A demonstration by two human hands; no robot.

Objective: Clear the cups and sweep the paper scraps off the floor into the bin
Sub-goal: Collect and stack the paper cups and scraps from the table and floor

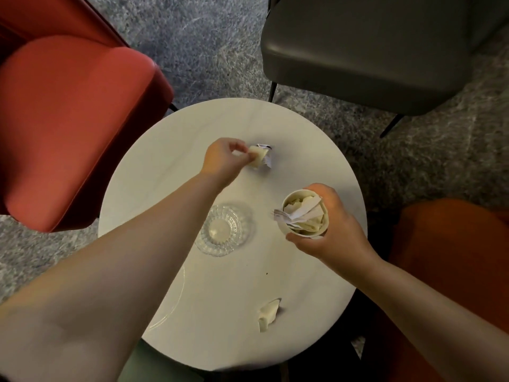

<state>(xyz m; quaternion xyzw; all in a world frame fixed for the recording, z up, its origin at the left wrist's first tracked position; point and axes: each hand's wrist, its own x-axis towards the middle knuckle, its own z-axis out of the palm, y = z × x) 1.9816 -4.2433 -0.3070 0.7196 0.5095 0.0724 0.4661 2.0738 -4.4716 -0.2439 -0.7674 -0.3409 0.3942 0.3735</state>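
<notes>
**Scraps gathered into a cup at the round surface**

The right hand (330, 230) has its grip wrapped around a paper cup (305, 213), held above the white round surface (316, 150) and stuffed with crumpled paper and a plastic fork (283, 215). The left hand (223, 161) reaches across, its grip pinching a crumpled paper scrap (260, 158) at the far side of the surface. A glass ashtray (221, 230) sits near the middle. Another paper scrap (268, 314) lies near the front edge. A red chair (68, 128) and a grey chair (366, 51) stand around on the speckled floor (209, 45).
</notes>
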